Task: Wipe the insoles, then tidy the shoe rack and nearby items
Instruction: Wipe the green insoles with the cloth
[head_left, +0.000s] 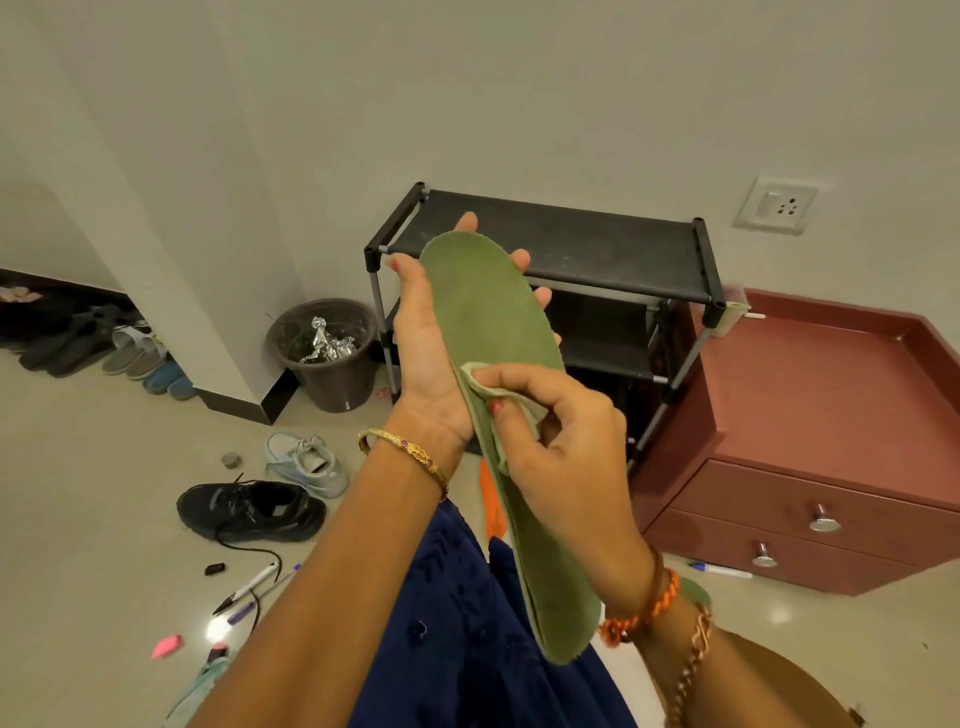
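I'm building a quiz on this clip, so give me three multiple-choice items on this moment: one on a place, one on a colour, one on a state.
1. Where is the dustbin?
A. left of the shoe rack
B. on the cabinet
C. on the rack's top shelf

2. What colour is the insole?
A. orange
B. green
C. black

3. What is the right hand doing?
A. hanging idle
B. gripping a pen
C. pinching a cloth against the insole

Key: 1 A, the bin stands on the floor by the rack's left legs. 2 B, its upper face is green. 3 C, curled fingers press the cloth on it while the left hand holds it.
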